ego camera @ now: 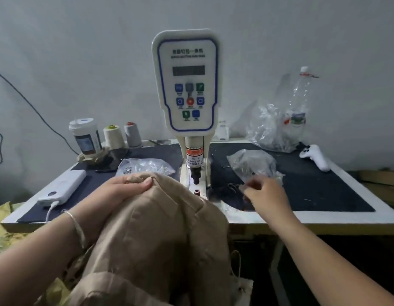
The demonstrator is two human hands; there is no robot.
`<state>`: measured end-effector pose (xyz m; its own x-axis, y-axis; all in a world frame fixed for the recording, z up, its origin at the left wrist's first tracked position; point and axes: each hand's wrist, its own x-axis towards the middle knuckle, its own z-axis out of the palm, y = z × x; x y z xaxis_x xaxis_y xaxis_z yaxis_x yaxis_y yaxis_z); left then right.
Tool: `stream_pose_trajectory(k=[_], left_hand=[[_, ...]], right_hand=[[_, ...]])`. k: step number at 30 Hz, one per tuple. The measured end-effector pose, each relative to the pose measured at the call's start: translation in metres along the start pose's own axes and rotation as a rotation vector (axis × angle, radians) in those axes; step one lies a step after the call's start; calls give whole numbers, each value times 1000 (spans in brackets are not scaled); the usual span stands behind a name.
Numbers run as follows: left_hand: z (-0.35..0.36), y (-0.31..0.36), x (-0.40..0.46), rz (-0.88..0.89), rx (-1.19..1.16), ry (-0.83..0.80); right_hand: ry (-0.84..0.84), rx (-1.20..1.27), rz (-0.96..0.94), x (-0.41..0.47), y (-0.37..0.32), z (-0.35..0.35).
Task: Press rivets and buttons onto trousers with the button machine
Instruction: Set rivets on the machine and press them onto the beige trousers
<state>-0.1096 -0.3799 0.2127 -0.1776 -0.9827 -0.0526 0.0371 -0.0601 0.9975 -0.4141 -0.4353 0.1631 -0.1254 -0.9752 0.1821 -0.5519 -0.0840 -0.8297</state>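
The white button machine (187,85) stands at the table's middle, its punch (195,176) above a small lower die (196,192). Tan trousers (160,230) are bunched in front of it, their top edge just left of the die. My left hand (123,186) grips that top edge, fingers curled over the cloth. My right hand (265,193) reaches to the right of the machine, fingers curled at the mouth of a clear plastic bag (253,164) of small metal parts. Whether it holds a part is hidden.
Another bag of silver buttons (145,165) lies left of the machine. A white power bank (63,186), a cup (85,134) and two thread cones (123,134) sit at the left. A crumpled bag, plastic bottle (298,107) and white controller (316,157) are at the right.
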Motion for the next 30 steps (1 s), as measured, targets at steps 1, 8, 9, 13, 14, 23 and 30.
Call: stream_pose_trajectory(k=[1,8,9,13,14,23,30], left_hand=[[-6,3,8,14,23,26],[-25,8,68,162,165,281],[-29,5,77,196,240,326],[-41,-25,107,288,594,489],[-42,-37,112,290,694,529],[-46,-101,137,178,1102,467],[-48,-103,137,176,1132,481]], right_hand=[[68,-82,15,14,8,-4],[70,-576,-32,84,49,-6],[18,-610,-19,93,52,-3],[-75,-693,29,117,58,8],[-47,-715,14,120,60,10],[112,-705,-31,125,75,27],[191,-666,-49,122,76,29]])
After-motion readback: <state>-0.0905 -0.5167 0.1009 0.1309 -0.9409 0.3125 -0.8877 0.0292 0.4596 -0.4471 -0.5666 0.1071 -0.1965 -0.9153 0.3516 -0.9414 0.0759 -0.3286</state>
